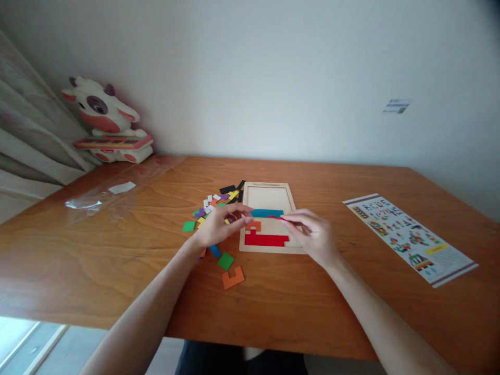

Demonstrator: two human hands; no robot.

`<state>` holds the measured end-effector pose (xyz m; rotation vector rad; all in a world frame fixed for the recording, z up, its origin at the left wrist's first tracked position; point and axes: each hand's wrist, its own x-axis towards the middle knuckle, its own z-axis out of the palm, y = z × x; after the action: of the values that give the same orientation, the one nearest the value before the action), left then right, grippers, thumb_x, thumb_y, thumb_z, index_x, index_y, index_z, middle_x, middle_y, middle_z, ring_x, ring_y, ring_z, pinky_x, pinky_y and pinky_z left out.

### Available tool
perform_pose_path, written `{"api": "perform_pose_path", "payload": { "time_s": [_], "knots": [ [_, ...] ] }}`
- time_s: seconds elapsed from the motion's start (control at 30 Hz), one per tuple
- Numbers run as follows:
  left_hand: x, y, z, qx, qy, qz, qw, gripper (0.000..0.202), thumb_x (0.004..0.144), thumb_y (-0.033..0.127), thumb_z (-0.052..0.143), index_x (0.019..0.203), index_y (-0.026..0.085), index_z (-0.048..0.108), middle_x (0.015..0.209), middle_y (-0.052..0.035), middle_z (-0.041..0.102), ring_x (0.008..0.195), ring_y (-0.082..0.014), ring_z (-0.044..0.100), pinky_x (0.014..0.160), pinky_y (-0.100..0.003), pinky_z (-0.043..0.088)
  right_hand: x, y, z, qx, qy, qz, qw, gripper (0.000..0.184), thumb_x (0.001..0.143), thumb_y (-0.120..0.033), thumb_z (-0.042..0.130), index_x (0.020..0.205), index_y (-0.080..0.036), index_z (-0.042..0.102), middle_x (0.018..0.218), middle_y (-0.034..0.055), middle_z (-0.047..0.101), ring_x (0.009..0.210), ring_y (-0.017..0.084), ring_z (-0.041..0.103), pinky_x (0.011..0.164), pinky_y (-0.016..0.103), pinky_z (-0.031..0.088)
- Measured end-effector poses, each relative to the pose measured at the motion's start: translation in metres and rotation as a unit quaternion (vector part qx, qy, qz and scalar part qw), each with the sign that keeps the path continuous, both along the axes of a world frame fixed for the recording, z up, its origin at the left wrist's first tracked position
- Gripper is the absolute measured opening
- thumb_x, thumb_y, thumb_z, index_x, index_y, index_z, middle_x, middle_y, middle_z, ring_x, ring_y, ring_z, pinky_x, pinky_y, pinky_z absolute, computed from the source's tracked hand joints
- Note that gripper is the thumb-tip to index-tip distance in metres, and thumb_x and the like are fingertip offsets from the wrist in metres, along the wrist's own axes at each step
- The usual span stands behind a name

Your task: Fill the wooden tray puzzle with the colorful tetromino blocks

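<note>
A pale wooden puzzle board (pixel 269 195) lies on the table in front of me. My right hand (pixel 312 233) is over its right side, thumb and fingers pinching a thin red puzzle piece (pixel 276 217), seen nearly edge-on. At the board's left edge is my left hand (pixel 222 224), its thumb and forefinger apart with nothing visible between them. Inside the frame, a blue strip (pixel 265 213) lies across the middle. Red pieces (pixel 265 240) fill much of the bottom row, and an orange piece (pixel 255 226) sits just above them.
Mixed coloured pieces (pixel 211 200) are heaped left of the board, partly behind my left hand. Nearer me lie a green square (pixel 225 261) and an orange U-shaped piece (pixel 233 278). A printed pattern sheet (pixel 410 239) is at right; clear plastic wrap (pixel 89 200) and a cow keyboard toy (pixel 111 122) are at left.
</note>
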<state>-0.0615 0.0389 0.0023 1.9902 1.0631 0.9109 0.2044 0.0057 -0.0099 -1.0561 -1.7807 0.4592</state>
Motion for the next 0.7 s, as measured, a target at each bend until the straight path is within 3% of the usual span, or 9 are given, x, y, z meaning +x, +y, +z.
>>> {"api": "perform_pose_path", "payload": {
  "time_s": [0.2,0.3,0.4,0.47,0.57,0.63,0.7],
  "knots": [
    [0.016,-0.015,-0.004,0.025,0.008,-0.106,0.994,0.035,0.087,0.047,0.068,0.108,0.019,0.074,0.098,-0.0082,0.075,0.083,-0.0181,0.069,0.077,-0.030,0.056,-0.028,-0.015,-0.001,0.023,-0.038,0.098,0.994,0.011,0.092,-0.024,0.063,0.099,-0.026,0.071,0.098,0.0047,0.075,0.089,0.019,0.071,0.081,0.036,0.062],
    [0.020,-0.018,-0.001,0.050,-0.011,-0.138,0.989,0.030,0.092,0.044,0.062,0.102,0.020,0.076,0.100,-0.0092,0.076,0.090,-0.0196,0.070,0.083,-0.031,0.056,-0.030,-0.016,-0.005,0.010,-0.036,0.098,0.995,0.008,0.092,-0.025,0.063,0.097,-0.026,0.069,0.096,0.0049,0.075,0.089,0.019,0.071,0.080,0.036,0.062],
    [0.019,-0.017,0.003,0.043,-0.009,-0.127,0.991,0.032,0.093,0.046,0.060,0.098,0.020,0.077,0.098,-0.0093,0.076,0.088,-0.0203,0.071,0.081,-0.032,0.057,-0.028,-0.015,-0.007,-0.004,-0.020,0.088,0.996,0.014,0.092,-0.028,0.064,0.105,-0.025,0.066,0.097,0.0055,0.073,0.085,0.019,0.071,0.077,0.034,0.062],
    [0.013,-0.013,0.004,0.030,-0.008,-0.074,0.997,0.032,0.091,0.047,0.062,0.094,0.019,0.077,0.093,-0.0083,0.077,0.083,-0.0201,0.071,0.076,-0.030,0.057,-0.028,-0.015,-0.007,0.004,-0.015,0.083,0.996,0.021,0.091,-0.029,0.065,0.112,-0.025,0.063,0.099,0.0062,0.070,0.080,0.017,0.070,0.074,0.032,0.062],
    [-0.001,0.001,0.001,0.002,-0.021,0.067,0.998,0.035,0.089,0.049,0.062,0.097,0.018,0.075,0.087,-0.0068,0.076,0.074,-0.0190,0.070,0.065,-0.028,0.055,-0.032,-0.020,-0.005,0.043,-0.072,0.103,0.991,0.018,0.093,-0.029,0.064,0.110,-0.025,0.063,0.099,0.0070,0.068,0.084,0.017,0.068,0.075,0.032,0.060],
    [-0.012,0.010,-0.004,-0.005,-0.027,0.139,0.990,0.038,0.090,0.049,0.059,0.106,0.017,0.071,0.091,-0.0069,0.076,0.075,-0.0189,0.070,0.066,-0.028,0.054,-0.040,-0.027,-0.004,0.078,-0.127,0.145,0.978,0.014,0.094,-0.031,0.062,0.106,-0.024,0.065,0.096,0.0070,0.069,0.089,0.019,0.067,0.078,0.033,0.058],
    [-0.020,0.017,-0.008,0.017,0.039,0.207,0.978,0.035,0.089,0.046,0.059,0.107,0.018,0.071,0.090,-0.0061,0.076,0.078,-0.0198,0.070,0.070,-0.029,0.054,-0.051,-0.035,-0.004,0.115,-0.167,0.208,0.957,0.017,0.095,-0.034,0.061,0.106,-0.021,0.066,0.096,0.0066,0.072,0.090,0.019,0.067,0.082,0.033,0.057]
  ]
}}
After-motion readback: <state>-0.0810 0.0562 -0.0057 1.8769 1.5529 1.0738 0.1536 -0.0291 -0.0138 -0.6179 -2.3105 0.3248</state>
